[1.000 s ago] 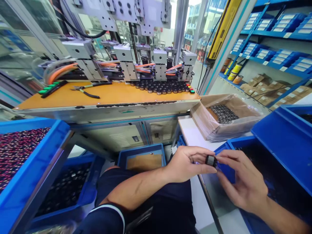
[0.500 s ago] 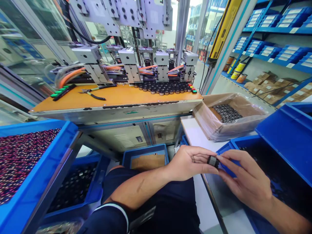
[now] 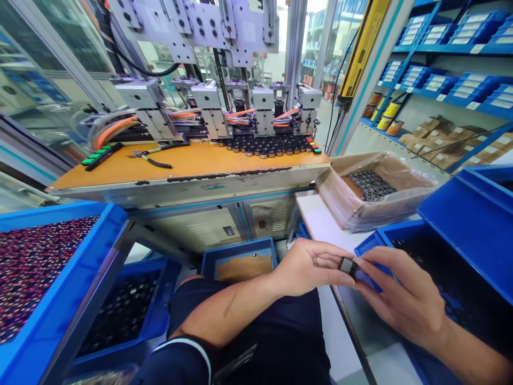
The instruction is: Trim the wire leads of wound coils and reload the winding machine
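Between my hands is a small round part point(image 3: 347, 266), black with a grey metal band, held above the white side table point(image 3: 320, 214). My left hand point(image 3: 306, 267) has its fingers and thumb closed around the part from the left. From the right, the fingertips of my right hand point(image 3: 404, 294) pinch its near end. The fingers cover much of the part, so its exact kind is hard to make out. A blue bin point(image 3: 374, 243) holding dark parts lies just under and beyond my right hand.
Rows of similar black parts point(image 3: 264, 145) and pliers point(image 3: 150, 155) lie on the orange machine bench point(image 3: 192, 167). A carton point(image 3: 340, 198) with metal parts stands right. Blue bins point(image 3: 116, 214) flank me on the left; another blue tray point(image 3: 236, 247) is below the bench.
Both hands keep hold of the round part and have shifted very slightly left in view. The whole scene has also moved a little with the head.
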Available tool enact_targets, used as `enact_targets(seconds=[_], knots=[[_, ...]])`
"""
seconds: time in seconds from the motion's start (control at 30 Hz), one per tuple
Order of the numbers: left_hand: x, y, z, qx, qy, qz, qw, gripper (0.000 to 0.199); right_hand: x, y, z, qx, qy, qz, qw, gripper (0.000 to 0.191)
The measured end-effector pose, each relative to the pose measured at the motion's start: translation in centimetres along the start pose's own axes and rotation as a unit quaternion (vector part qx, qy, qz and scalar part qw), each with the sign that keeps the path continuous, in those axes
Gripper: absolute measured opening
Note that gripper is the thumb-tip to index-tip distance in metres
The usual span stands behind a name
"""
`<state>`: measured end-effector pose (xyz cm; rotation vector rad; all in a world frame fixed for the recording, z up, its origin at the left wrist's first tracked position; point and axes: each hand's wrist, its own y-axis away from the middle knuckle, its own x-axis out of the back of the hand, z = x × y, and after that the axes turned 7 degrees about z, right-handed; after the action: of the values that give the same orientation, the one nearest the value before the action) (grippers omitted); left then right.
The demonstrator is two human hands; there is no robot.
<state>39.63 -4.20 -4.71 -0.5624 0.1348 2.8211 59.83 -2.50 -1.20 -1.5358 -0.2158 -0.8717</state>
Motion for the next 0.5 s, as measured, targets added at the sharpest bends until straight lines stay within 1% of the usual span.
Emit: enact_targets(seconds=[0.17,0.33,0.4,0.5], knots=[[0.1,0.0,0.4,0.013,0.003,0.007,1.0,0.07,0.0,0.1,0.3,0.048,0.032,0.0,0.998,0.018],[-0.3,0.1,0.8,0.043,0.043,0.013,0.998,0.055,0.0,0.2,0.1,0.053,0.05,-0.004,0.997,0.017],[-0.9,0.3,0.4,0.034,0.081,0.039,0.995,0.05,-0.1,0.1,0.0,0.053,0.072,0.006,0.996,0.02],[-2.2,0.6,-0.7,-0.003,0.142,0.076,0.987,0.049,-0.2,0.0,-0.3,0.047,0.095,0.017,0.994,0.022]])
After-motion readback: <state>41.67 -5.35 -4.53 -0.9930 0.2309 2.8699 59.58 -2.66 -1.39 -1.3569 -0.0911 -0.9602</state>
